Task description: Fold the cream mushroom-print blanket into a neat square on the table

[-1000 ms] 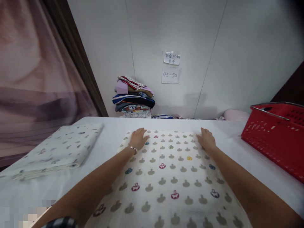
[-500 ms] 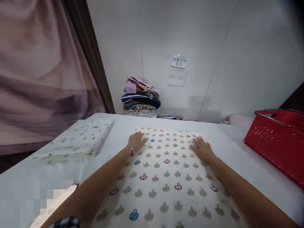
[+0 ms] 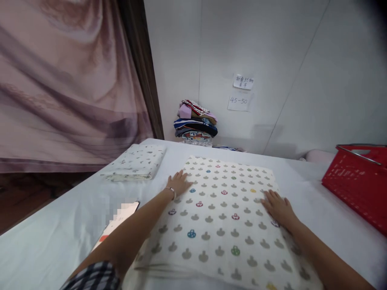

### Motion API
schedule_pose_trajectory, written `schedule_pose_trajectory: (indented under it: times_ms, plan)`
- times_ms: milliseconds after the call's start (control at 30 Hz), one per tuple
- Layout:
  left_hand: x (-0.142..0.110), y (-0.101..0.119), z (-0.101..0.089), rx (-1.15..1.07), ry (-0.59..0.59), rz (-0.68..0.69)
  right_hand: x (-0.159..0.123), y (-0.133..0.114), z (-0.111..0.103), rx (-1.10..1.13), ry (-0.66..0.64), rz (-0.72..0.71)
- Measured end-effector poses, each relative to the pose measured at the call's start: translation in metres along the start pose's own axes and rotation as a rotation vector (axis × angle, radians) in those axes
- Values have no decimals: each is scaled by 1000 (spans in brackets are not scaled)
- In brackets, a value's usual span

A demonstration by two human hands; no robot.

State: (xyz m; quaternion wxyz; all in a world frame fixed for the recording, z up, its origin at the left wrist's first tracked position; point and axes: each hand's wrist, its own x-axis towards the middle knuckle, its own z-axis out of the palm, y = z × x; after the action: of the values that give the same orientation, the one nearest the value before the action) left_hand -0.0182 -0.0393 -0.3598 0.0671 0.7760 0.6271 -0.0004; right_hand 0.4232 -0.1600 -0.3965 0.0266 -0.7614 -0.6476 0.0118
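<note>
A white cloth printed with grey and coloured mushroom shapes (image 3: 223, 204) lies folded in front of me, its layered near edge showing at the bottom. My left hand (image 3: 179, 183) rests on its left edge, fingers spread and flat, with a bracelet on the wrist. On the right edge lies my right hand (image 3: 278, 205), also flat with the fingers apart. Neither hand grasps anything. A phone with a lit screen (image 3: 121, 219) is on the table beside my left forearm, partly covered by it.
Another folded patterned cloth (image 3: 136, 162) sits at the left of the white-covered table (image 3: 57, 237). Folded fabrics are stacked (image 3: 196, 123) at the back by the wall. A red basket (image 3: 358, 183) stands right. Handwritten paper signs (image 3: 240, 100) hang on the wall; a pink curtain (image 3: 69, 88) hangs left.
My right hand has slid nearer to me along the cloth's right edge. The left hand stays at the left edge. The view has shifted, showing more of the phone and the cloth's near edge.
</note>
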Motion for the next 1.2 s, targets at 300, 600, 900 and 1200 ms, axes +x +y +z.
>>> schedule_pose_trajectory:
  times_ms: [300,600,900,1200]
  plan:
    - [-150,-6,12,8,13,86,-155,21,7,205,-37,-19]
    - [-217,1,25,77,123,99,-221,12,-8,399,94,24]
    - [-241,23,37,31,273,219,-251,24,-22,891,396,445]
    - [-228,156,19,-239,111,695,-229,8,-45,1304,145,674]
